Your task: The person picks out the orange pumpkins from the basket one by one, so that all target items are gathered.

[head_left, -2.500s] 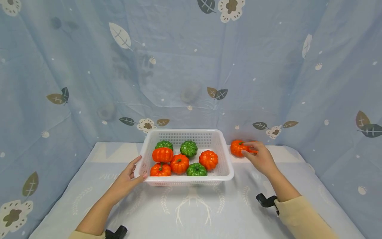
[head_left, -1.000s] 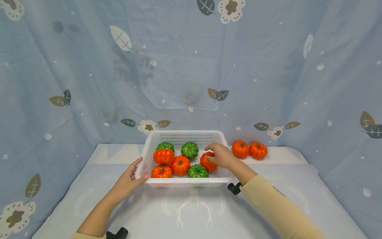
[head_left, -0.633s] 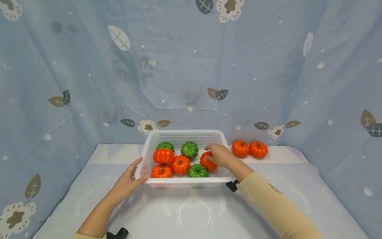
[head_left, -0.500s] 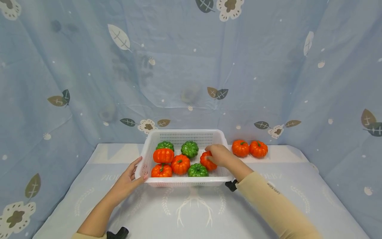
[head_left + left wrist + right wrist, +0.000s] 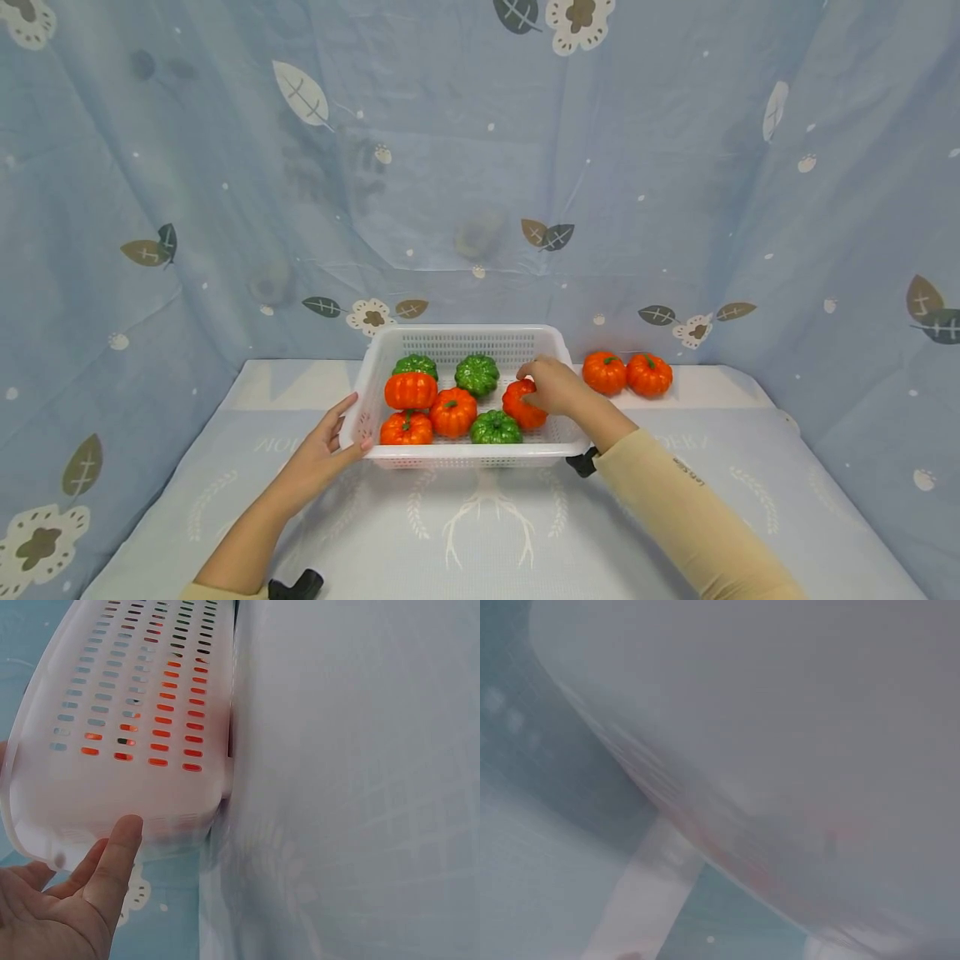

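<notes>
A white plastic basket point(image 5: 480, 451) with slotted walls holds several small glossy pumpkins, some orange and some green. My left hand point(image 5: 324, 454) grips the basket at its near left corner, thumb on the rim. In the left wrist view the fingers of that hand point(image 5: 71, 911) lie against the basket's end wall point(image 5: 120, 787). Inside the basket at the right, my right hand point(image 5: 558, 389) holds an orange pumpkin point(image 5: 522, 407) between thumb and fingers. A green pumpkin point(image 5: 496, 427) sits just left of it. The right wrist view is mostly filled by the blurred basket wall point(image 5: 742, 712).
Two orange pumpkins point(image 5: 604, 373) stand side by side on the table right of the basket. One orange pumpkin point(image 5: 411, 391) overlaps a green one at the basket's left. A patterned blue curtain point(image 5: 480, 167) hangs behind the light tablecloth point(image 5: 487, 542).
My right hand has let go of an orange pumpkin beside another on the table, then moved left into the basket onto a further orange pumpkin. The left hand stays on the basket.
</notes>
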A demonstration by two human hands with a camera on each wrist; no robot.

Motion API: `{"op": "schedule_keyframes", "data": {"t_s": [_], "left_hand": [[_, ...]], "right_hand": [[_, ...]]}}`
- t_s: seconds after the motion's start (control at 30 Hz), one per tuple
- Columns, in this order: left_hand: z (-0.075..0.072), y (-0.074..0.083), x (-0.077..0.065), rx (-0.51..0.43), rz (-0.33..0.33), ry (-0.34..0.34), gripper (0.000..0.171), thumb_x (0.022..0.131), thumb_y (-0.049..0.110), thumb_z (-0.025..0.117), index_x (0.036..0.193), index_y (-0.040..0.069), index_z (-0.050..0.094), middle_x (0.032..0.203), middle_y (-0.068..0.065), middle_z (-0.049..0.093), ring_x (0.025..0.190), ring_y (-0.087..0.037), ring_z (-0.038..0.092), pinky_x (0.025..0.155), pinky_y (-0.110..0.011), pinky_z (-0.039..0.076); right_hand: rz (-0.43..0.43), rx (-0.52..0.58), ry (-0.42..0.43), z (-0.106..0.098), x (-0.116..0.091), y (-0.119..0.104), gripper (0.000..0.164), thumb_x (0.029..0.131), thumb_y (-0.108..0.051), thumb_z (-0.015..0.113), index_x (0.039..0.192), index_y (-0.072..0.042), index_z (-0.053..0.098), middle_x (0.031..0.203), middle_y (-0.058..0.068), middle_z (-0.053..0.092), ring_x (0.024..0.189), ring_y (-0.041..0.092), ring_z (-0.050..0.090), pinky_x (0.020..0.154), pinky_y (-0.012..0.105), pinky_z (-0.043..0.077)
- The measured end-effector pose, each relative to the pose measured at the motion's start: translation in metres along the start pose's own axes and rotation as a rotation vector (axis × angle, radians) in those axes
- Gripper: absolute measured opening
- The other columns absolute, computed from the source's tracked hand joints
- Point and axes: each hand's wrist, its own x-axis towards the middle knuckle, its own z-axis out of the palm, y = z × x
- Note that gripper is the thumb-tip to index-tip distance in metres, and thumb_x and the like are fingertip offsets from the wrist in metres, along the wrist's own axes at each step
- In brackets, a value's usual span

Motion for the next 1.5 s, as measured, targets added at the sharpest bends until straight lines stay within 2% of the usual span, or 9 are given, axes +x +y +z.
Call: {"op": "schedule_keyframes", "data": {"t_s": [0.2, 0.5, 0.77, 0.9, 1.23, 1.37, 1.5], "left_hand": [[0.0, -0.001, 0.0, -0.012, 0.0, 0.0, 0.091, 0.093, 0.032, 0.072, 0.162, 0.021, 0.012, 0.161, -0.022, 0.025, 0.14, -0.041, 0.041, 0.102, -0.054, 0.046], [0.0, -0.001, 0.0, -0.002, -0.008, 0.002, 0.092, 0.092, 0.033, 0.072, 0.162, 0.021, 0.013, 0.161, -0.023, 0.026, 0.139, -0.041, 0.042, 0.101, -0.054, 0.046], [0.0, -0.001, 0.0, 0.002, -0.003, 0.011, 0.092, 0.093, 0.032, 0.072, 0.162, 0.021, 0.013, 0.16, -0.022, 0.028, 0.139, -0.041, 0.042, 0.101, -0.053, 0.047], [0.0, 0.0, 0.0, 0.004, -0.006, 0.012, 0.091, 0.093, 0.033, 0.072, 0.162, 0.021, 0.013, 0.16, -0.022, 0.029, 0.139, -0.041, 0.042, 0.101, -0.054, 0.047], [0.003, -0.001, 0.0, 0.003, -0.014, 0.013, 0.093, 0.092, 0.034, 0.072, 0.162, 0.021, 0.012, 0.16, -0.022, 0.028, 0.139, -0.041, 0.041, 0.101, -0.055, 0.046], [0.003, 0.0, 0.0, 0.013, -0.012, 0.018, 0.092, 0.092, 0.034, 0.072, 0.162, 0.021, 0.013, 0.16, -0.022, 0.028, 0.139, -0.042, 0.041, 0.1, -0.055, 0.047], [0.002, 0.001, 0.0, 0.023, -0.011, 0.021, 0.092, 0.093, 0.034, 0.072, 0.161, 0.02, 0.013, 0.16, -0.023, 0.029, 0.139, -0.042, 0.042, 0.101, -0.054, 0.047]], "right_hand": [[0.032, 0.03, -0.039, -0.002, 0.001, 0.001, 0.04, 0.085, -0.018, 0.08, 0.12, -0.002, 0.069, 0.111, 0.012, 0.071, 0.106, 0.033, 0.064, 0.098, 0.046, 0.049], [0.037, 0.081, -0.008, -0.002, -0.001, 0.002, 0.039, 0.084, -0.015, 0.081, 0.12, -0.002, 0.07, 0.115, 0.012, 0.07, 0.11, 0.033, 0.063, 0.101, 0.047, 0.048], [0.009, 0.132, 0.032, -0.012, -0.009, -0.001, 0.039, 0.085, -0.013, 0.08, 0.122, -0.002, 0.069, 0.114, 0.009, 0.071, 0.101, 0.026, 0.064, 0.093, 0.043, 0.052], [0.002, 0.19, 0.057, -0.022, -0.018, -0.004, 0.039, 0.087, -0.015, 0.079, 0.122, -0.003, 0.068, 0.116, 0.01, 0.07, 0.101, 0.026, 0.065, 0.09, 0.043, 0.054], [-0.013, 0.289, 0.157, -0.045, -0.05, -0.006, 0.043, 0.088, -0.016, 0.078, 0.128, -0.004, 0.066, 0.122, 0.011, 0.067, 0.11, 0.031, 0.062, 0.092, 0.046, 0.054], [-0.003, 0.32, 0.214, -0.054, -0.066, -0.003, 0.045, 0.087, -0.014, 0.079, 0.128, -0.003, 0.065, 0.124, 0.013, 0.067, 0.11, 0.032, 0.063, 0.093, 0.048, 0.054], [0.052, 0.336, 0.266, -0.062, -0.08, 0.003, 0.046, 0.087, -0.014, 0.079, 0.129, -0.004, 0.065, 0.125, 0.015, 0.065, 0.111, 0.034, 0.062, 0.095, 0.051, 0.052]]}}
